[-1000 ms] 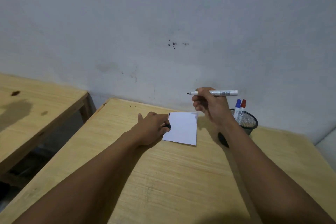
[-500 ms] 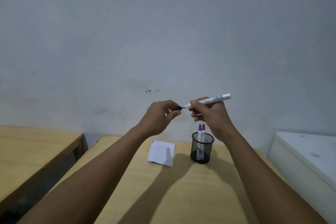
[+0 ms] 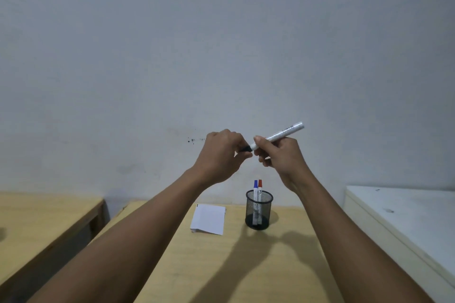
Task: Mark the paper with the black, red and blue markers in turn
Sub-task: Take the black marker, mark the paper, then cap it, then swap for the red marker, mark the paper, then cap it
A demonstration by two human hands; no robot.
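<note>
Three markers here: a white-barrelled black marker (image 3: 279,135) gripped in the right hand (image 3: 278,156), its black cap (image 3: 245,148) pinched by the left hand (image 3: 219,155), and two, blue-capped (image 3: 255,186) and red-capped (image 3: 260,185), in one black mesh cup (image 3: 259,209). One white paper sheet (image 3: 208,219) lies beside it on the pale wooden table (image 3: 246,265), against a grey wall (image 3: 221,44).
</note>
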